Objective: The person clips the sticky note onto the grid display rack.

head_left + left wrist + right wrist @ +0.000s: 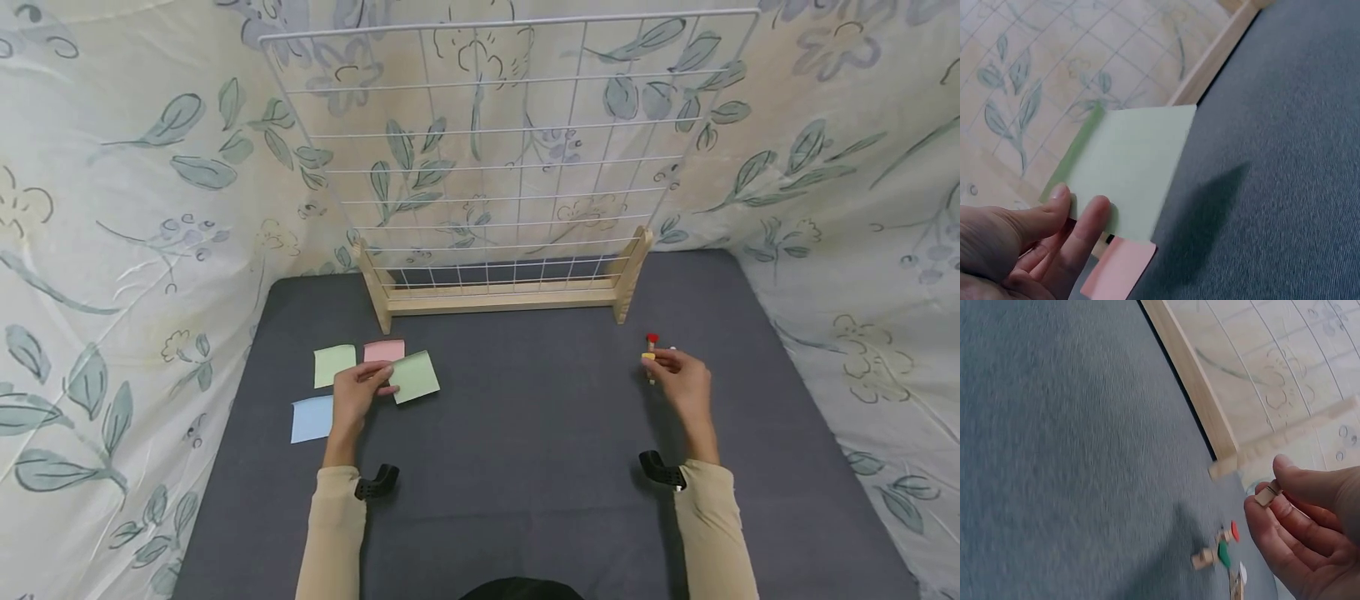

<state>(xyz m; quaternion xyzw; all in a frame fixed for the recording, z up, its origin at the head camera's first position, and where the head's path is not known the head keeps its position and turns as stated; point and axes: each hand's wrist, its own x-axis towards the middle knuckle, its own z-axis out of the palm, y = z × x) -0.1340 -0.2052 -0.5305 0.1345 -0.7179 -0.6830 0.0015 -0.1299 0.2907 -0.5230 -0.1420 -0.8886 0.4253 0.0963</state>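
Note:
My left hand [355,398] pinches a green paper note [416,378] by one edge between thumb and fingers. In the left wrist view the note [1135,162] is raised and tilted, with a darker green strip along one side. A pink note [384,350], another green note [334,365] and a blue note [312,419] lie around that hand. On the right, my right hand [684,385] pinches a small wooden clothespin [1266,496] with a yellow piece [648,357] on it. Below it lie wooden clothespins with red [1235,531], green [1223,555] and white [1243,573] tops.
A white wire grid [517,158] stands at the back in a wooden base [502,300]. Dark grey cloth [517,433] covers the table. Floral fabric [150,217] hangs behind and at both sides.

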